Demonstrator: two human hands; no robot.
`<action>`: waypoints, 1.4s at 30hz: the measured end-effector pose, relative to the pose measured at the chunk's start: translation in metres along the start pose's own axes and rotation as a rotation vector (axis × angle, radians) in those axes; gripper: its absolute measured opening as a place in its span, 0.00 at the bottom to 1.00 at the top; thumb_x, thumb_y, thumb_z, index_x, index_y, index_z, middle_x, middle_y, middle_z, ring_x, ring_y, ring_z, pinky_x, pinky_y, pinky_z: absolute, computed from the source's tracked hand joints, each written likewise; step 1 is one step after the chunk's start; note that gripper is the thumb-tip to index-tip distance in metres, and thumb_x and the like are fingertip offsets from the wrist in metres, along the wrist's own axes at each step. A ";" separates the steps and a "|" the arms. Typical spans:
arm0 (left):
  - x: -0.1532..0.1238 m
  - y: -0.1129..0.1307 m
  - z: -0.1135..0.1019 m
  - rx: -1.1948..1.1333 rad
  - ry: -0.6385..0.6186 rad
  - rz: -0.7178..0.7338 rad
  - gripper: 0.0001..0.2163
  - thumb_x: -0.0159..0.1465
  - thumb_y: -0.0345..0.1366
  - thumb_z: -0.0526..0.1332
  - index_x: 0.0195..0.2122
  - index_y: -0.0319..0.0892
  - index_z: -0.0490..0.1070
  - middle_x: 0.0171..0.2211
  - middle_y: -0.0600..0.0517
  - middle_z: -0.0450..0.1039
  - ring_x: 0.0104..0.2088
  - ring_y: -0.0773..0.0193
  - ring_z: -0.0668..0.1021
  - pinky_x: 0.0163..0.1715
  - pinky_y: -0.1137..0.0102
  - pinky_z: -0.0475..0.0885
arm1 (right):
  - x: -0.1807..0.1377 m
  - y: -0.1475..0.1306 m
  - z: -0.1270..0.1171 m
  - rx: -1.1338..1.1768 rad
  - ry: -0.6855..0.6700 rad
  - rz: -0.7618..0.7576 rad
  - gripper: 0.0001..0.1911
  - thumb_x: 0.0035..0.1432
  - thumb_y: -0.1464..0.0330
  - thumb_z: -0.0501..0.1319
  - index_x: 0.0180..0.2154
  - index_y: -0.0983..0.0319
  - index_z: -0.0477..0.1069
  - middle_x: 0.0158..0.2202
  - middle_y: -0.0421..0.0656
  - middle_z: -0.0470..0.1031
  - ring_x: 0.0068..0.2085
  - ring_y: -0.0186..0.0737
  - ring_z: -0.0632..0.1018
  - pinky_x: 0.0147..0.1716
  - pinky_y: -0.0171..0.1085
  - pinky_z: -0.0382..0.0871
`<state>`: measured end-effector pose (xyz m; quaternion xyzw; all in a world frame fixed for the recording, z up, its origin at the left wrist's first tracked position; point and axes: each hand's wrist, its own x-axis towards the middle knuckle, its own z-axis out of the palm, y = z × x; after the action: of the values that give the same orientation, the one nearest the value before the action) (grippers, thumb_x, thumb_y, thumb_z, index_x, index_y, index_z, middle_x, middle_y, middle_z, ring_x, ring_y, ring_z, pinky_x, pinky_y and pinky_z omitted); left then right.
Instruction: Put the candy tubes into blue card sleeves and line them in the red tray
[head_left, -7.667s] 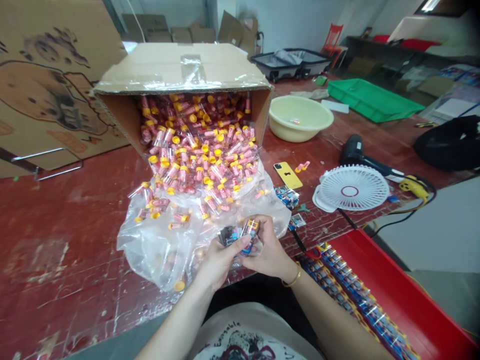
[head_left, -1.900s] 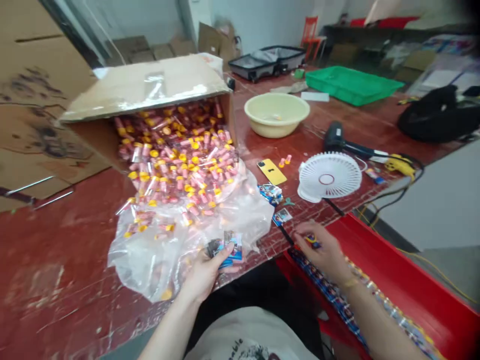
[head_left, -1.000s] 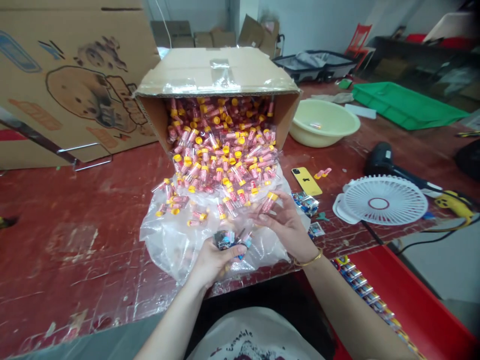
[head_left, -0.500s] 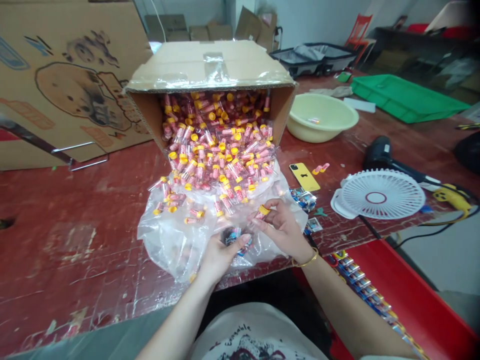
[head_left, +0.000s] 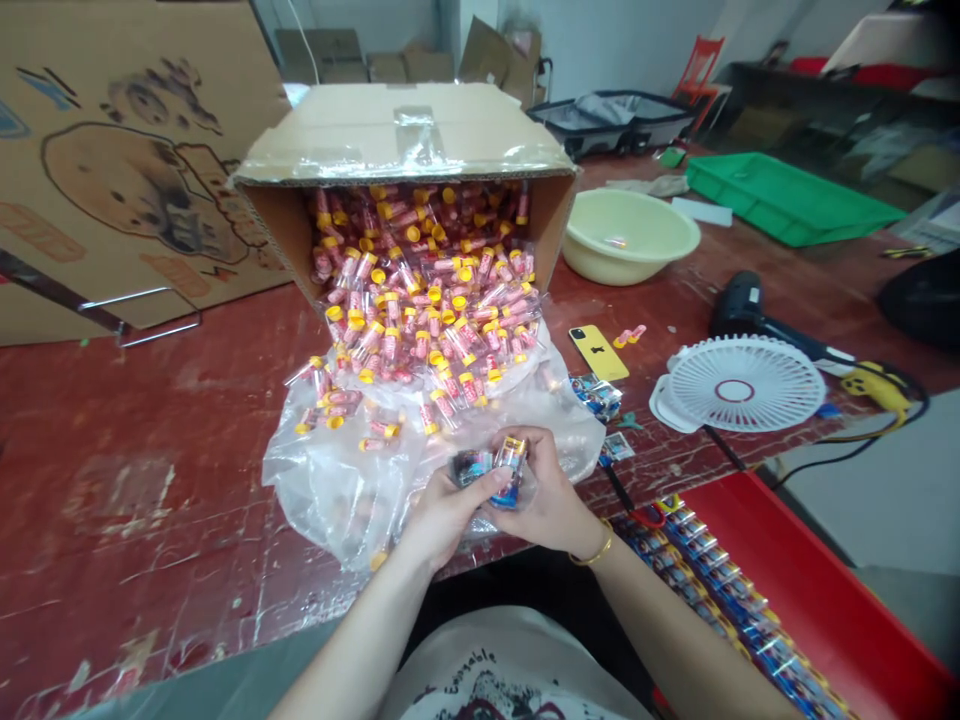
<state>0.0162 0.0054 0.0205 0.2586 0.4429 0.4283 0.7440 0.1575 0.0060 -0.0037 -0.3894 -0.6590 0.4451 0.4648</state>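
Note:
My two hands meet above the near edge of the clear plastic sheet (head_left: 337, 510). My left hand (head_left: 439, 510) is closed on several dark, printed film sleeves (head_left: 471, 466), its thumb pressing on a small tube (head_left: 513, 458). That tube shows yellow at its top and blue print round its lower part. My right hand (head_left: 551, 500), with a gold bracelet at the wrist, has its fingers curled round the same tube from the right. Beyond the hands, yellow-capped tubes with pink contents (head_left: 390, 345) spill out of a cardboard box (head_left: 405, 130) lying on its side.
Right of the sheet are more printed sleeves (head_left: 598, 396), a yellow phone (head_left: 598, 352), a white fan (head_left: 739, 385) and a heat gun (head_left: 742, 305). A pale yellow basin (head_left: 630, 240) and green tray (head_left: 787, 200) stand behind. Rows of sleeved tubes fill part of a red tray (head_left: 810, 560), lower right.
My right hand has brought the yellow-capped tube down to my left hand, and blue print now surrounds its lower part. The view has shifted slightly, showing more of the red tray.

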 end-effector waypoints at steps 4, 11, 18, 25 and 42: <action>-0.002 -0.004 -0.002 0.001 -0.023 0.032 0.15 0.51 0.36 0.72 0.36 0.34 0.74 0.30 0.49 0.73 0.31 0.69 0.76 0.37 0.73 0.72 | 0.002 -0.004 -0.001 0.032 0.007 -0.041 0.33 0.43 0.76 0.66 0.48 0.60 0.51 0.47 0.48 0.61 0.47 0.42 0.71 0.45 0.39 0.70; -0.002 -0.007 0.003 -0.022 -0.016 0.035 0.14 0.51 0.35 0.72 0.37 0.35 0.74 0.33 0.49 0.74 0.33 0.68 0.76 0.38 0.73 0.72 | -0.001 -0.006 -0.001 0.086 0.013 -0.094 0.32 0.43 0.79 0.62 0.47 0.59 0.50 0.46 0.46 0.60 0.48 0.40 0.70 0.44 0.37 0.69; 0.000 -0.015 0.009 0.143 -0.008 0.045 0.19 0.49 0.37 0.72 0.38 0.33 0.73 0.36 0.45 0.75 0.35 0.62 0.77 0.39 0.71 0.73 | -0.006 -0.017 -0.021 -0.219 0.037 -0.126 0.30 0.42 0.72 0.68 0.44 0.60 0.53 0.46 0.47 0.60 0.47 0.42 0.68 0.47 0.40 0.65; -0.001 -0.023 0.044 0.097 0.026 -0.069 0.27 0.48 0.41 0.72 0.48 0.38 0.69 0.45 0.45 0.74 0.46 0.52 0.76 0.39 0.64 0.78 | -0.097 -0.007 -0.136 -0.667 0.363 0.169 0.33 0.42 0.61 0.68 0.44 0.61 0.50 0.49 0.49 0.59 0.49 0.41 0.66 0.49 0.38 0.64; -0.014 -0.040 0.106 0.449 0.137 -0.050 0.20 0.40 0.26 0.69 0.36 0.47 0.75 0.36 0.63 0.77 0.61 0.41 0.56 0.31 0.72 0.77 | -0.465 0.124 -0.288 -1.005 0.627 1.361 0.19 0.44 0.67 0.68 0.37 0.65 0.65 0.43 0.46 0.64 0.44 0.44 0.67 0.41 0.43 0.65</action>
<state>0.1222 -0.0275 0.0458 0.3771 0.5826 0.3170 0.6464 0.5696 -0.3229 -0.1958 -0.9559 -0.2458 0.1568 0.0341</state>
